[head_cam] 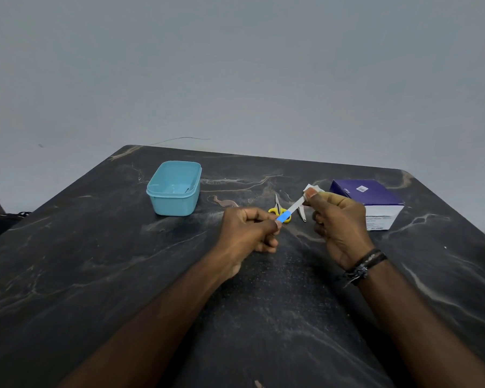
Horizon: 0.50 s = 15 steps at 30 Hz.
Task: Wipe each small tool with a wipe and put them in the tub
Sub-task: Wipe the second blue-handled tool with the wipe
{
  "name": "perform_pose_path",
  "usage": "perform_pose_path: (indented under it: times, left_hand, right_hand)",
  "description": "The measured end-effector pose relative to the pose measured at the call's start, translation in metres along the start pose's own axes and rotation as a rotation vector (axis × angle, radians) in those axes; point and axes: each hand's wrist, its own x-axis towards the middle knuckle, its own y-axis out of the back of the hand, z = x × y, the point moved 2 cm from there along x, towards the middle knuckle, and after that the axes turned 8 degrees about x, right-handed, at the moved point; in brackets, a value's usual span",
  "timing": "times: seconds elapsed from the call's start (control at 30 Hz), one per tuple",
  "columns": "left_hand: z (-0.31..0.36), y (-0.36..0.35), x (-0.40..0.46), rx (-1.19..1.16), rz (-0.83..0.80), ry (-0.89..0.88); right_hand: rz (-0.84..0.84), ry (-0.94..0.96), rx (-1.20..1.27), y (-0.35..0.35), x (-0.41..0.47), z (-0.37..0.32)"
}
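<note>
Over the table [95, 275], left hand [247, 231] is gripping the nail file [290, 211] w/ right hand [339, 219] pinching the wipe [310, 189] round its tip; best dragging steadily, handle firm.

matt dark marbled table [95, 261]; smooth light-blue plastic tub [174, 189]; scissors [278, 209], bare metal blades, yellow plastic handles; purple-and-white cardboard box [373, 204] right of the tub.

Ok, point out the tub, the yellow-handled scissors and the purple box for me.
tub [170, 207]: head view, on its front wall.
yellow-handled scissors [277, 204]: head view, on the closed blades above the handles.
purple box [367, 193]: head view, on its purple top face.
</note>
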Motion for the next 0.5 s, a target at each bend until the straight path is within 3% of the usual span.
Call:
perform_pose_path:
  times: [0.13, 0.33, 0.5]
  left_hand:
    - [0.002, 0.005, 0.004, -0.096, 0.137, 0.012]
    - [0.007, 0.018, 0.011, -0.358, 0.376, -0.013]
    - [0.006, 0.021, 0.014, -0.316, 0.44, -0.057]
  right_hand:
    - [-0.077, -0.06, -0.038, -0.002, -0.003, 0.0]
    - [-0.336, -0.162, -0.212, -0.015, -0.018, 0.003]
    - [-0.418, -0.15, -0.29, -0.02, -0.024, 0.009]
